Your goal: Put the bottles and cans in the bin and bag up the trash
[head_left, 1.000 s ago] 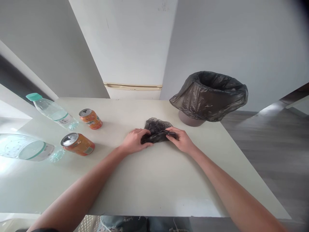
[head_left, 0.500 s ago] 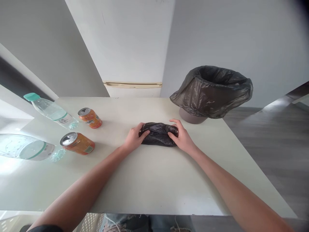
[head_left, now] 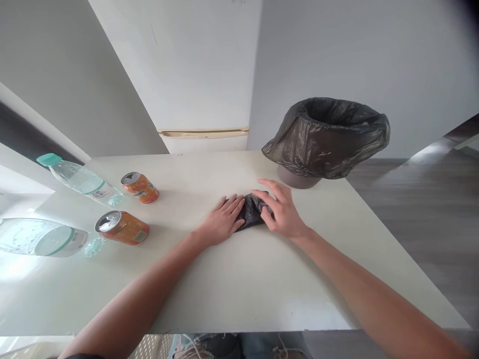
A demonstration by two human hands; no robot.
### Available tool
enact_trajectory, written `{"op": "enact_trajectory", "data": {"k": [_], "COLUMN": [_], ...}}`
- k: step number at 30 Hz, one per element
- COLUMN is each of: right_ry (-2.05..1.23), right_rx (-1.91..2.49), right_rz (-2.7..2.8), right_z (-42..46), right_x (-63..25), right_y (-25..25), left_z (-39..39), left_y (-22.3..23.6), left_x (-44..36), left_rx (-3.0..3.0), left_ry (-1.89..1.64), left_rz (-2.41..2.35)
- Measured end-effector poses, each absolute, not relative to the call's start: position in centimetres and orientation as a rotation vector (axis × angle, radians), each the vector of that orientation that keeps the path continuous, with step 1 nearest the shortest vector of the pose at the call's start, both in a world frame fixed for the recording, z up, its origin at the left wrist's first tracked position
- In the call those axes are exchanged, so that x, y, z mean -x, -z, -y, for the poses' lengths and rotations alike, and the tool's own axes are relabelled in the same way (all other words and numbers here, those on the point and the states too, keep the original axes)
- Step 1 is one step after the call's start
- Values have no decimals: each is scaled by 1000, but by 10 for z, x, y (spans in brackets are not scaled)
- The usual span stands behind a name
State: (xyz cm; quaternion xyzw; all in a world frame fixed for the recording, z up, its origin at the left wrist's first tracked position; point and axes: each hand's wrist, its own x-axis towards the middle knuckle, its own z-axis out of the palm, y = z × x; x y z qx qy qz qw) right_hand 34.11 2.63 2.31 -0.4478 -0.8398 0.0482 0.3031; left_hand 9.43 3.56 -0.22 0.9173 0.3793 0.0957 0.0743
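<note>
A folded black plastic bag (head_left: 251, 212) lies on the white table (head_left: 239, 279) between my hands. My left hand (head_left: 223, 218) rests flat on the bag's left part, fingers stretched out and pointing away from me. Over the bag's right end hovers my right hand (head_left: 280, 209), its fingers bent and spread apart. Whether its fingertips touch the bag I cannot tell. Part of the bag is hidden under both hands.
A bin lined with a black bag (head_left: 329, 142) stands at the table's back right. On the left are two orange cans (head_left: 140, 188) (head_left: 121, 228) and two clear plastic bottles (head_left: 80, 180) (head_left: 41, 238). A white fridge (head_left: 179, 65) is behind the table.
My left hand has gone from gripping the bag's left end to lying flat on it. My right hand has loosened and lifted its fingers. The bag looks flatter.
</note>
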Motion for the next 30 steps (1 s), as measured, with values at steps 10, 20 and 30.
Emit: {"op": "enact_trajectory", "data": {"k": [10,20,30], "right_ry": [-225,-341,-403], "right_rx": [1254,1310,1430], "right_rz": [2643,2622,2609], "right_z": [-27,-27,-28], "right_x": [-329,-331,-340], "right_y": [-3,-7,-9], "left_z": [-35,-36,-30], "left_y": [4,13,16], "left_x": [-89,-84,-83], "left_rx": [-2720,-2674,-2610], "left_ry": [-268,-303,-283], "left_rz": [-1208,-1358,-1526]}}
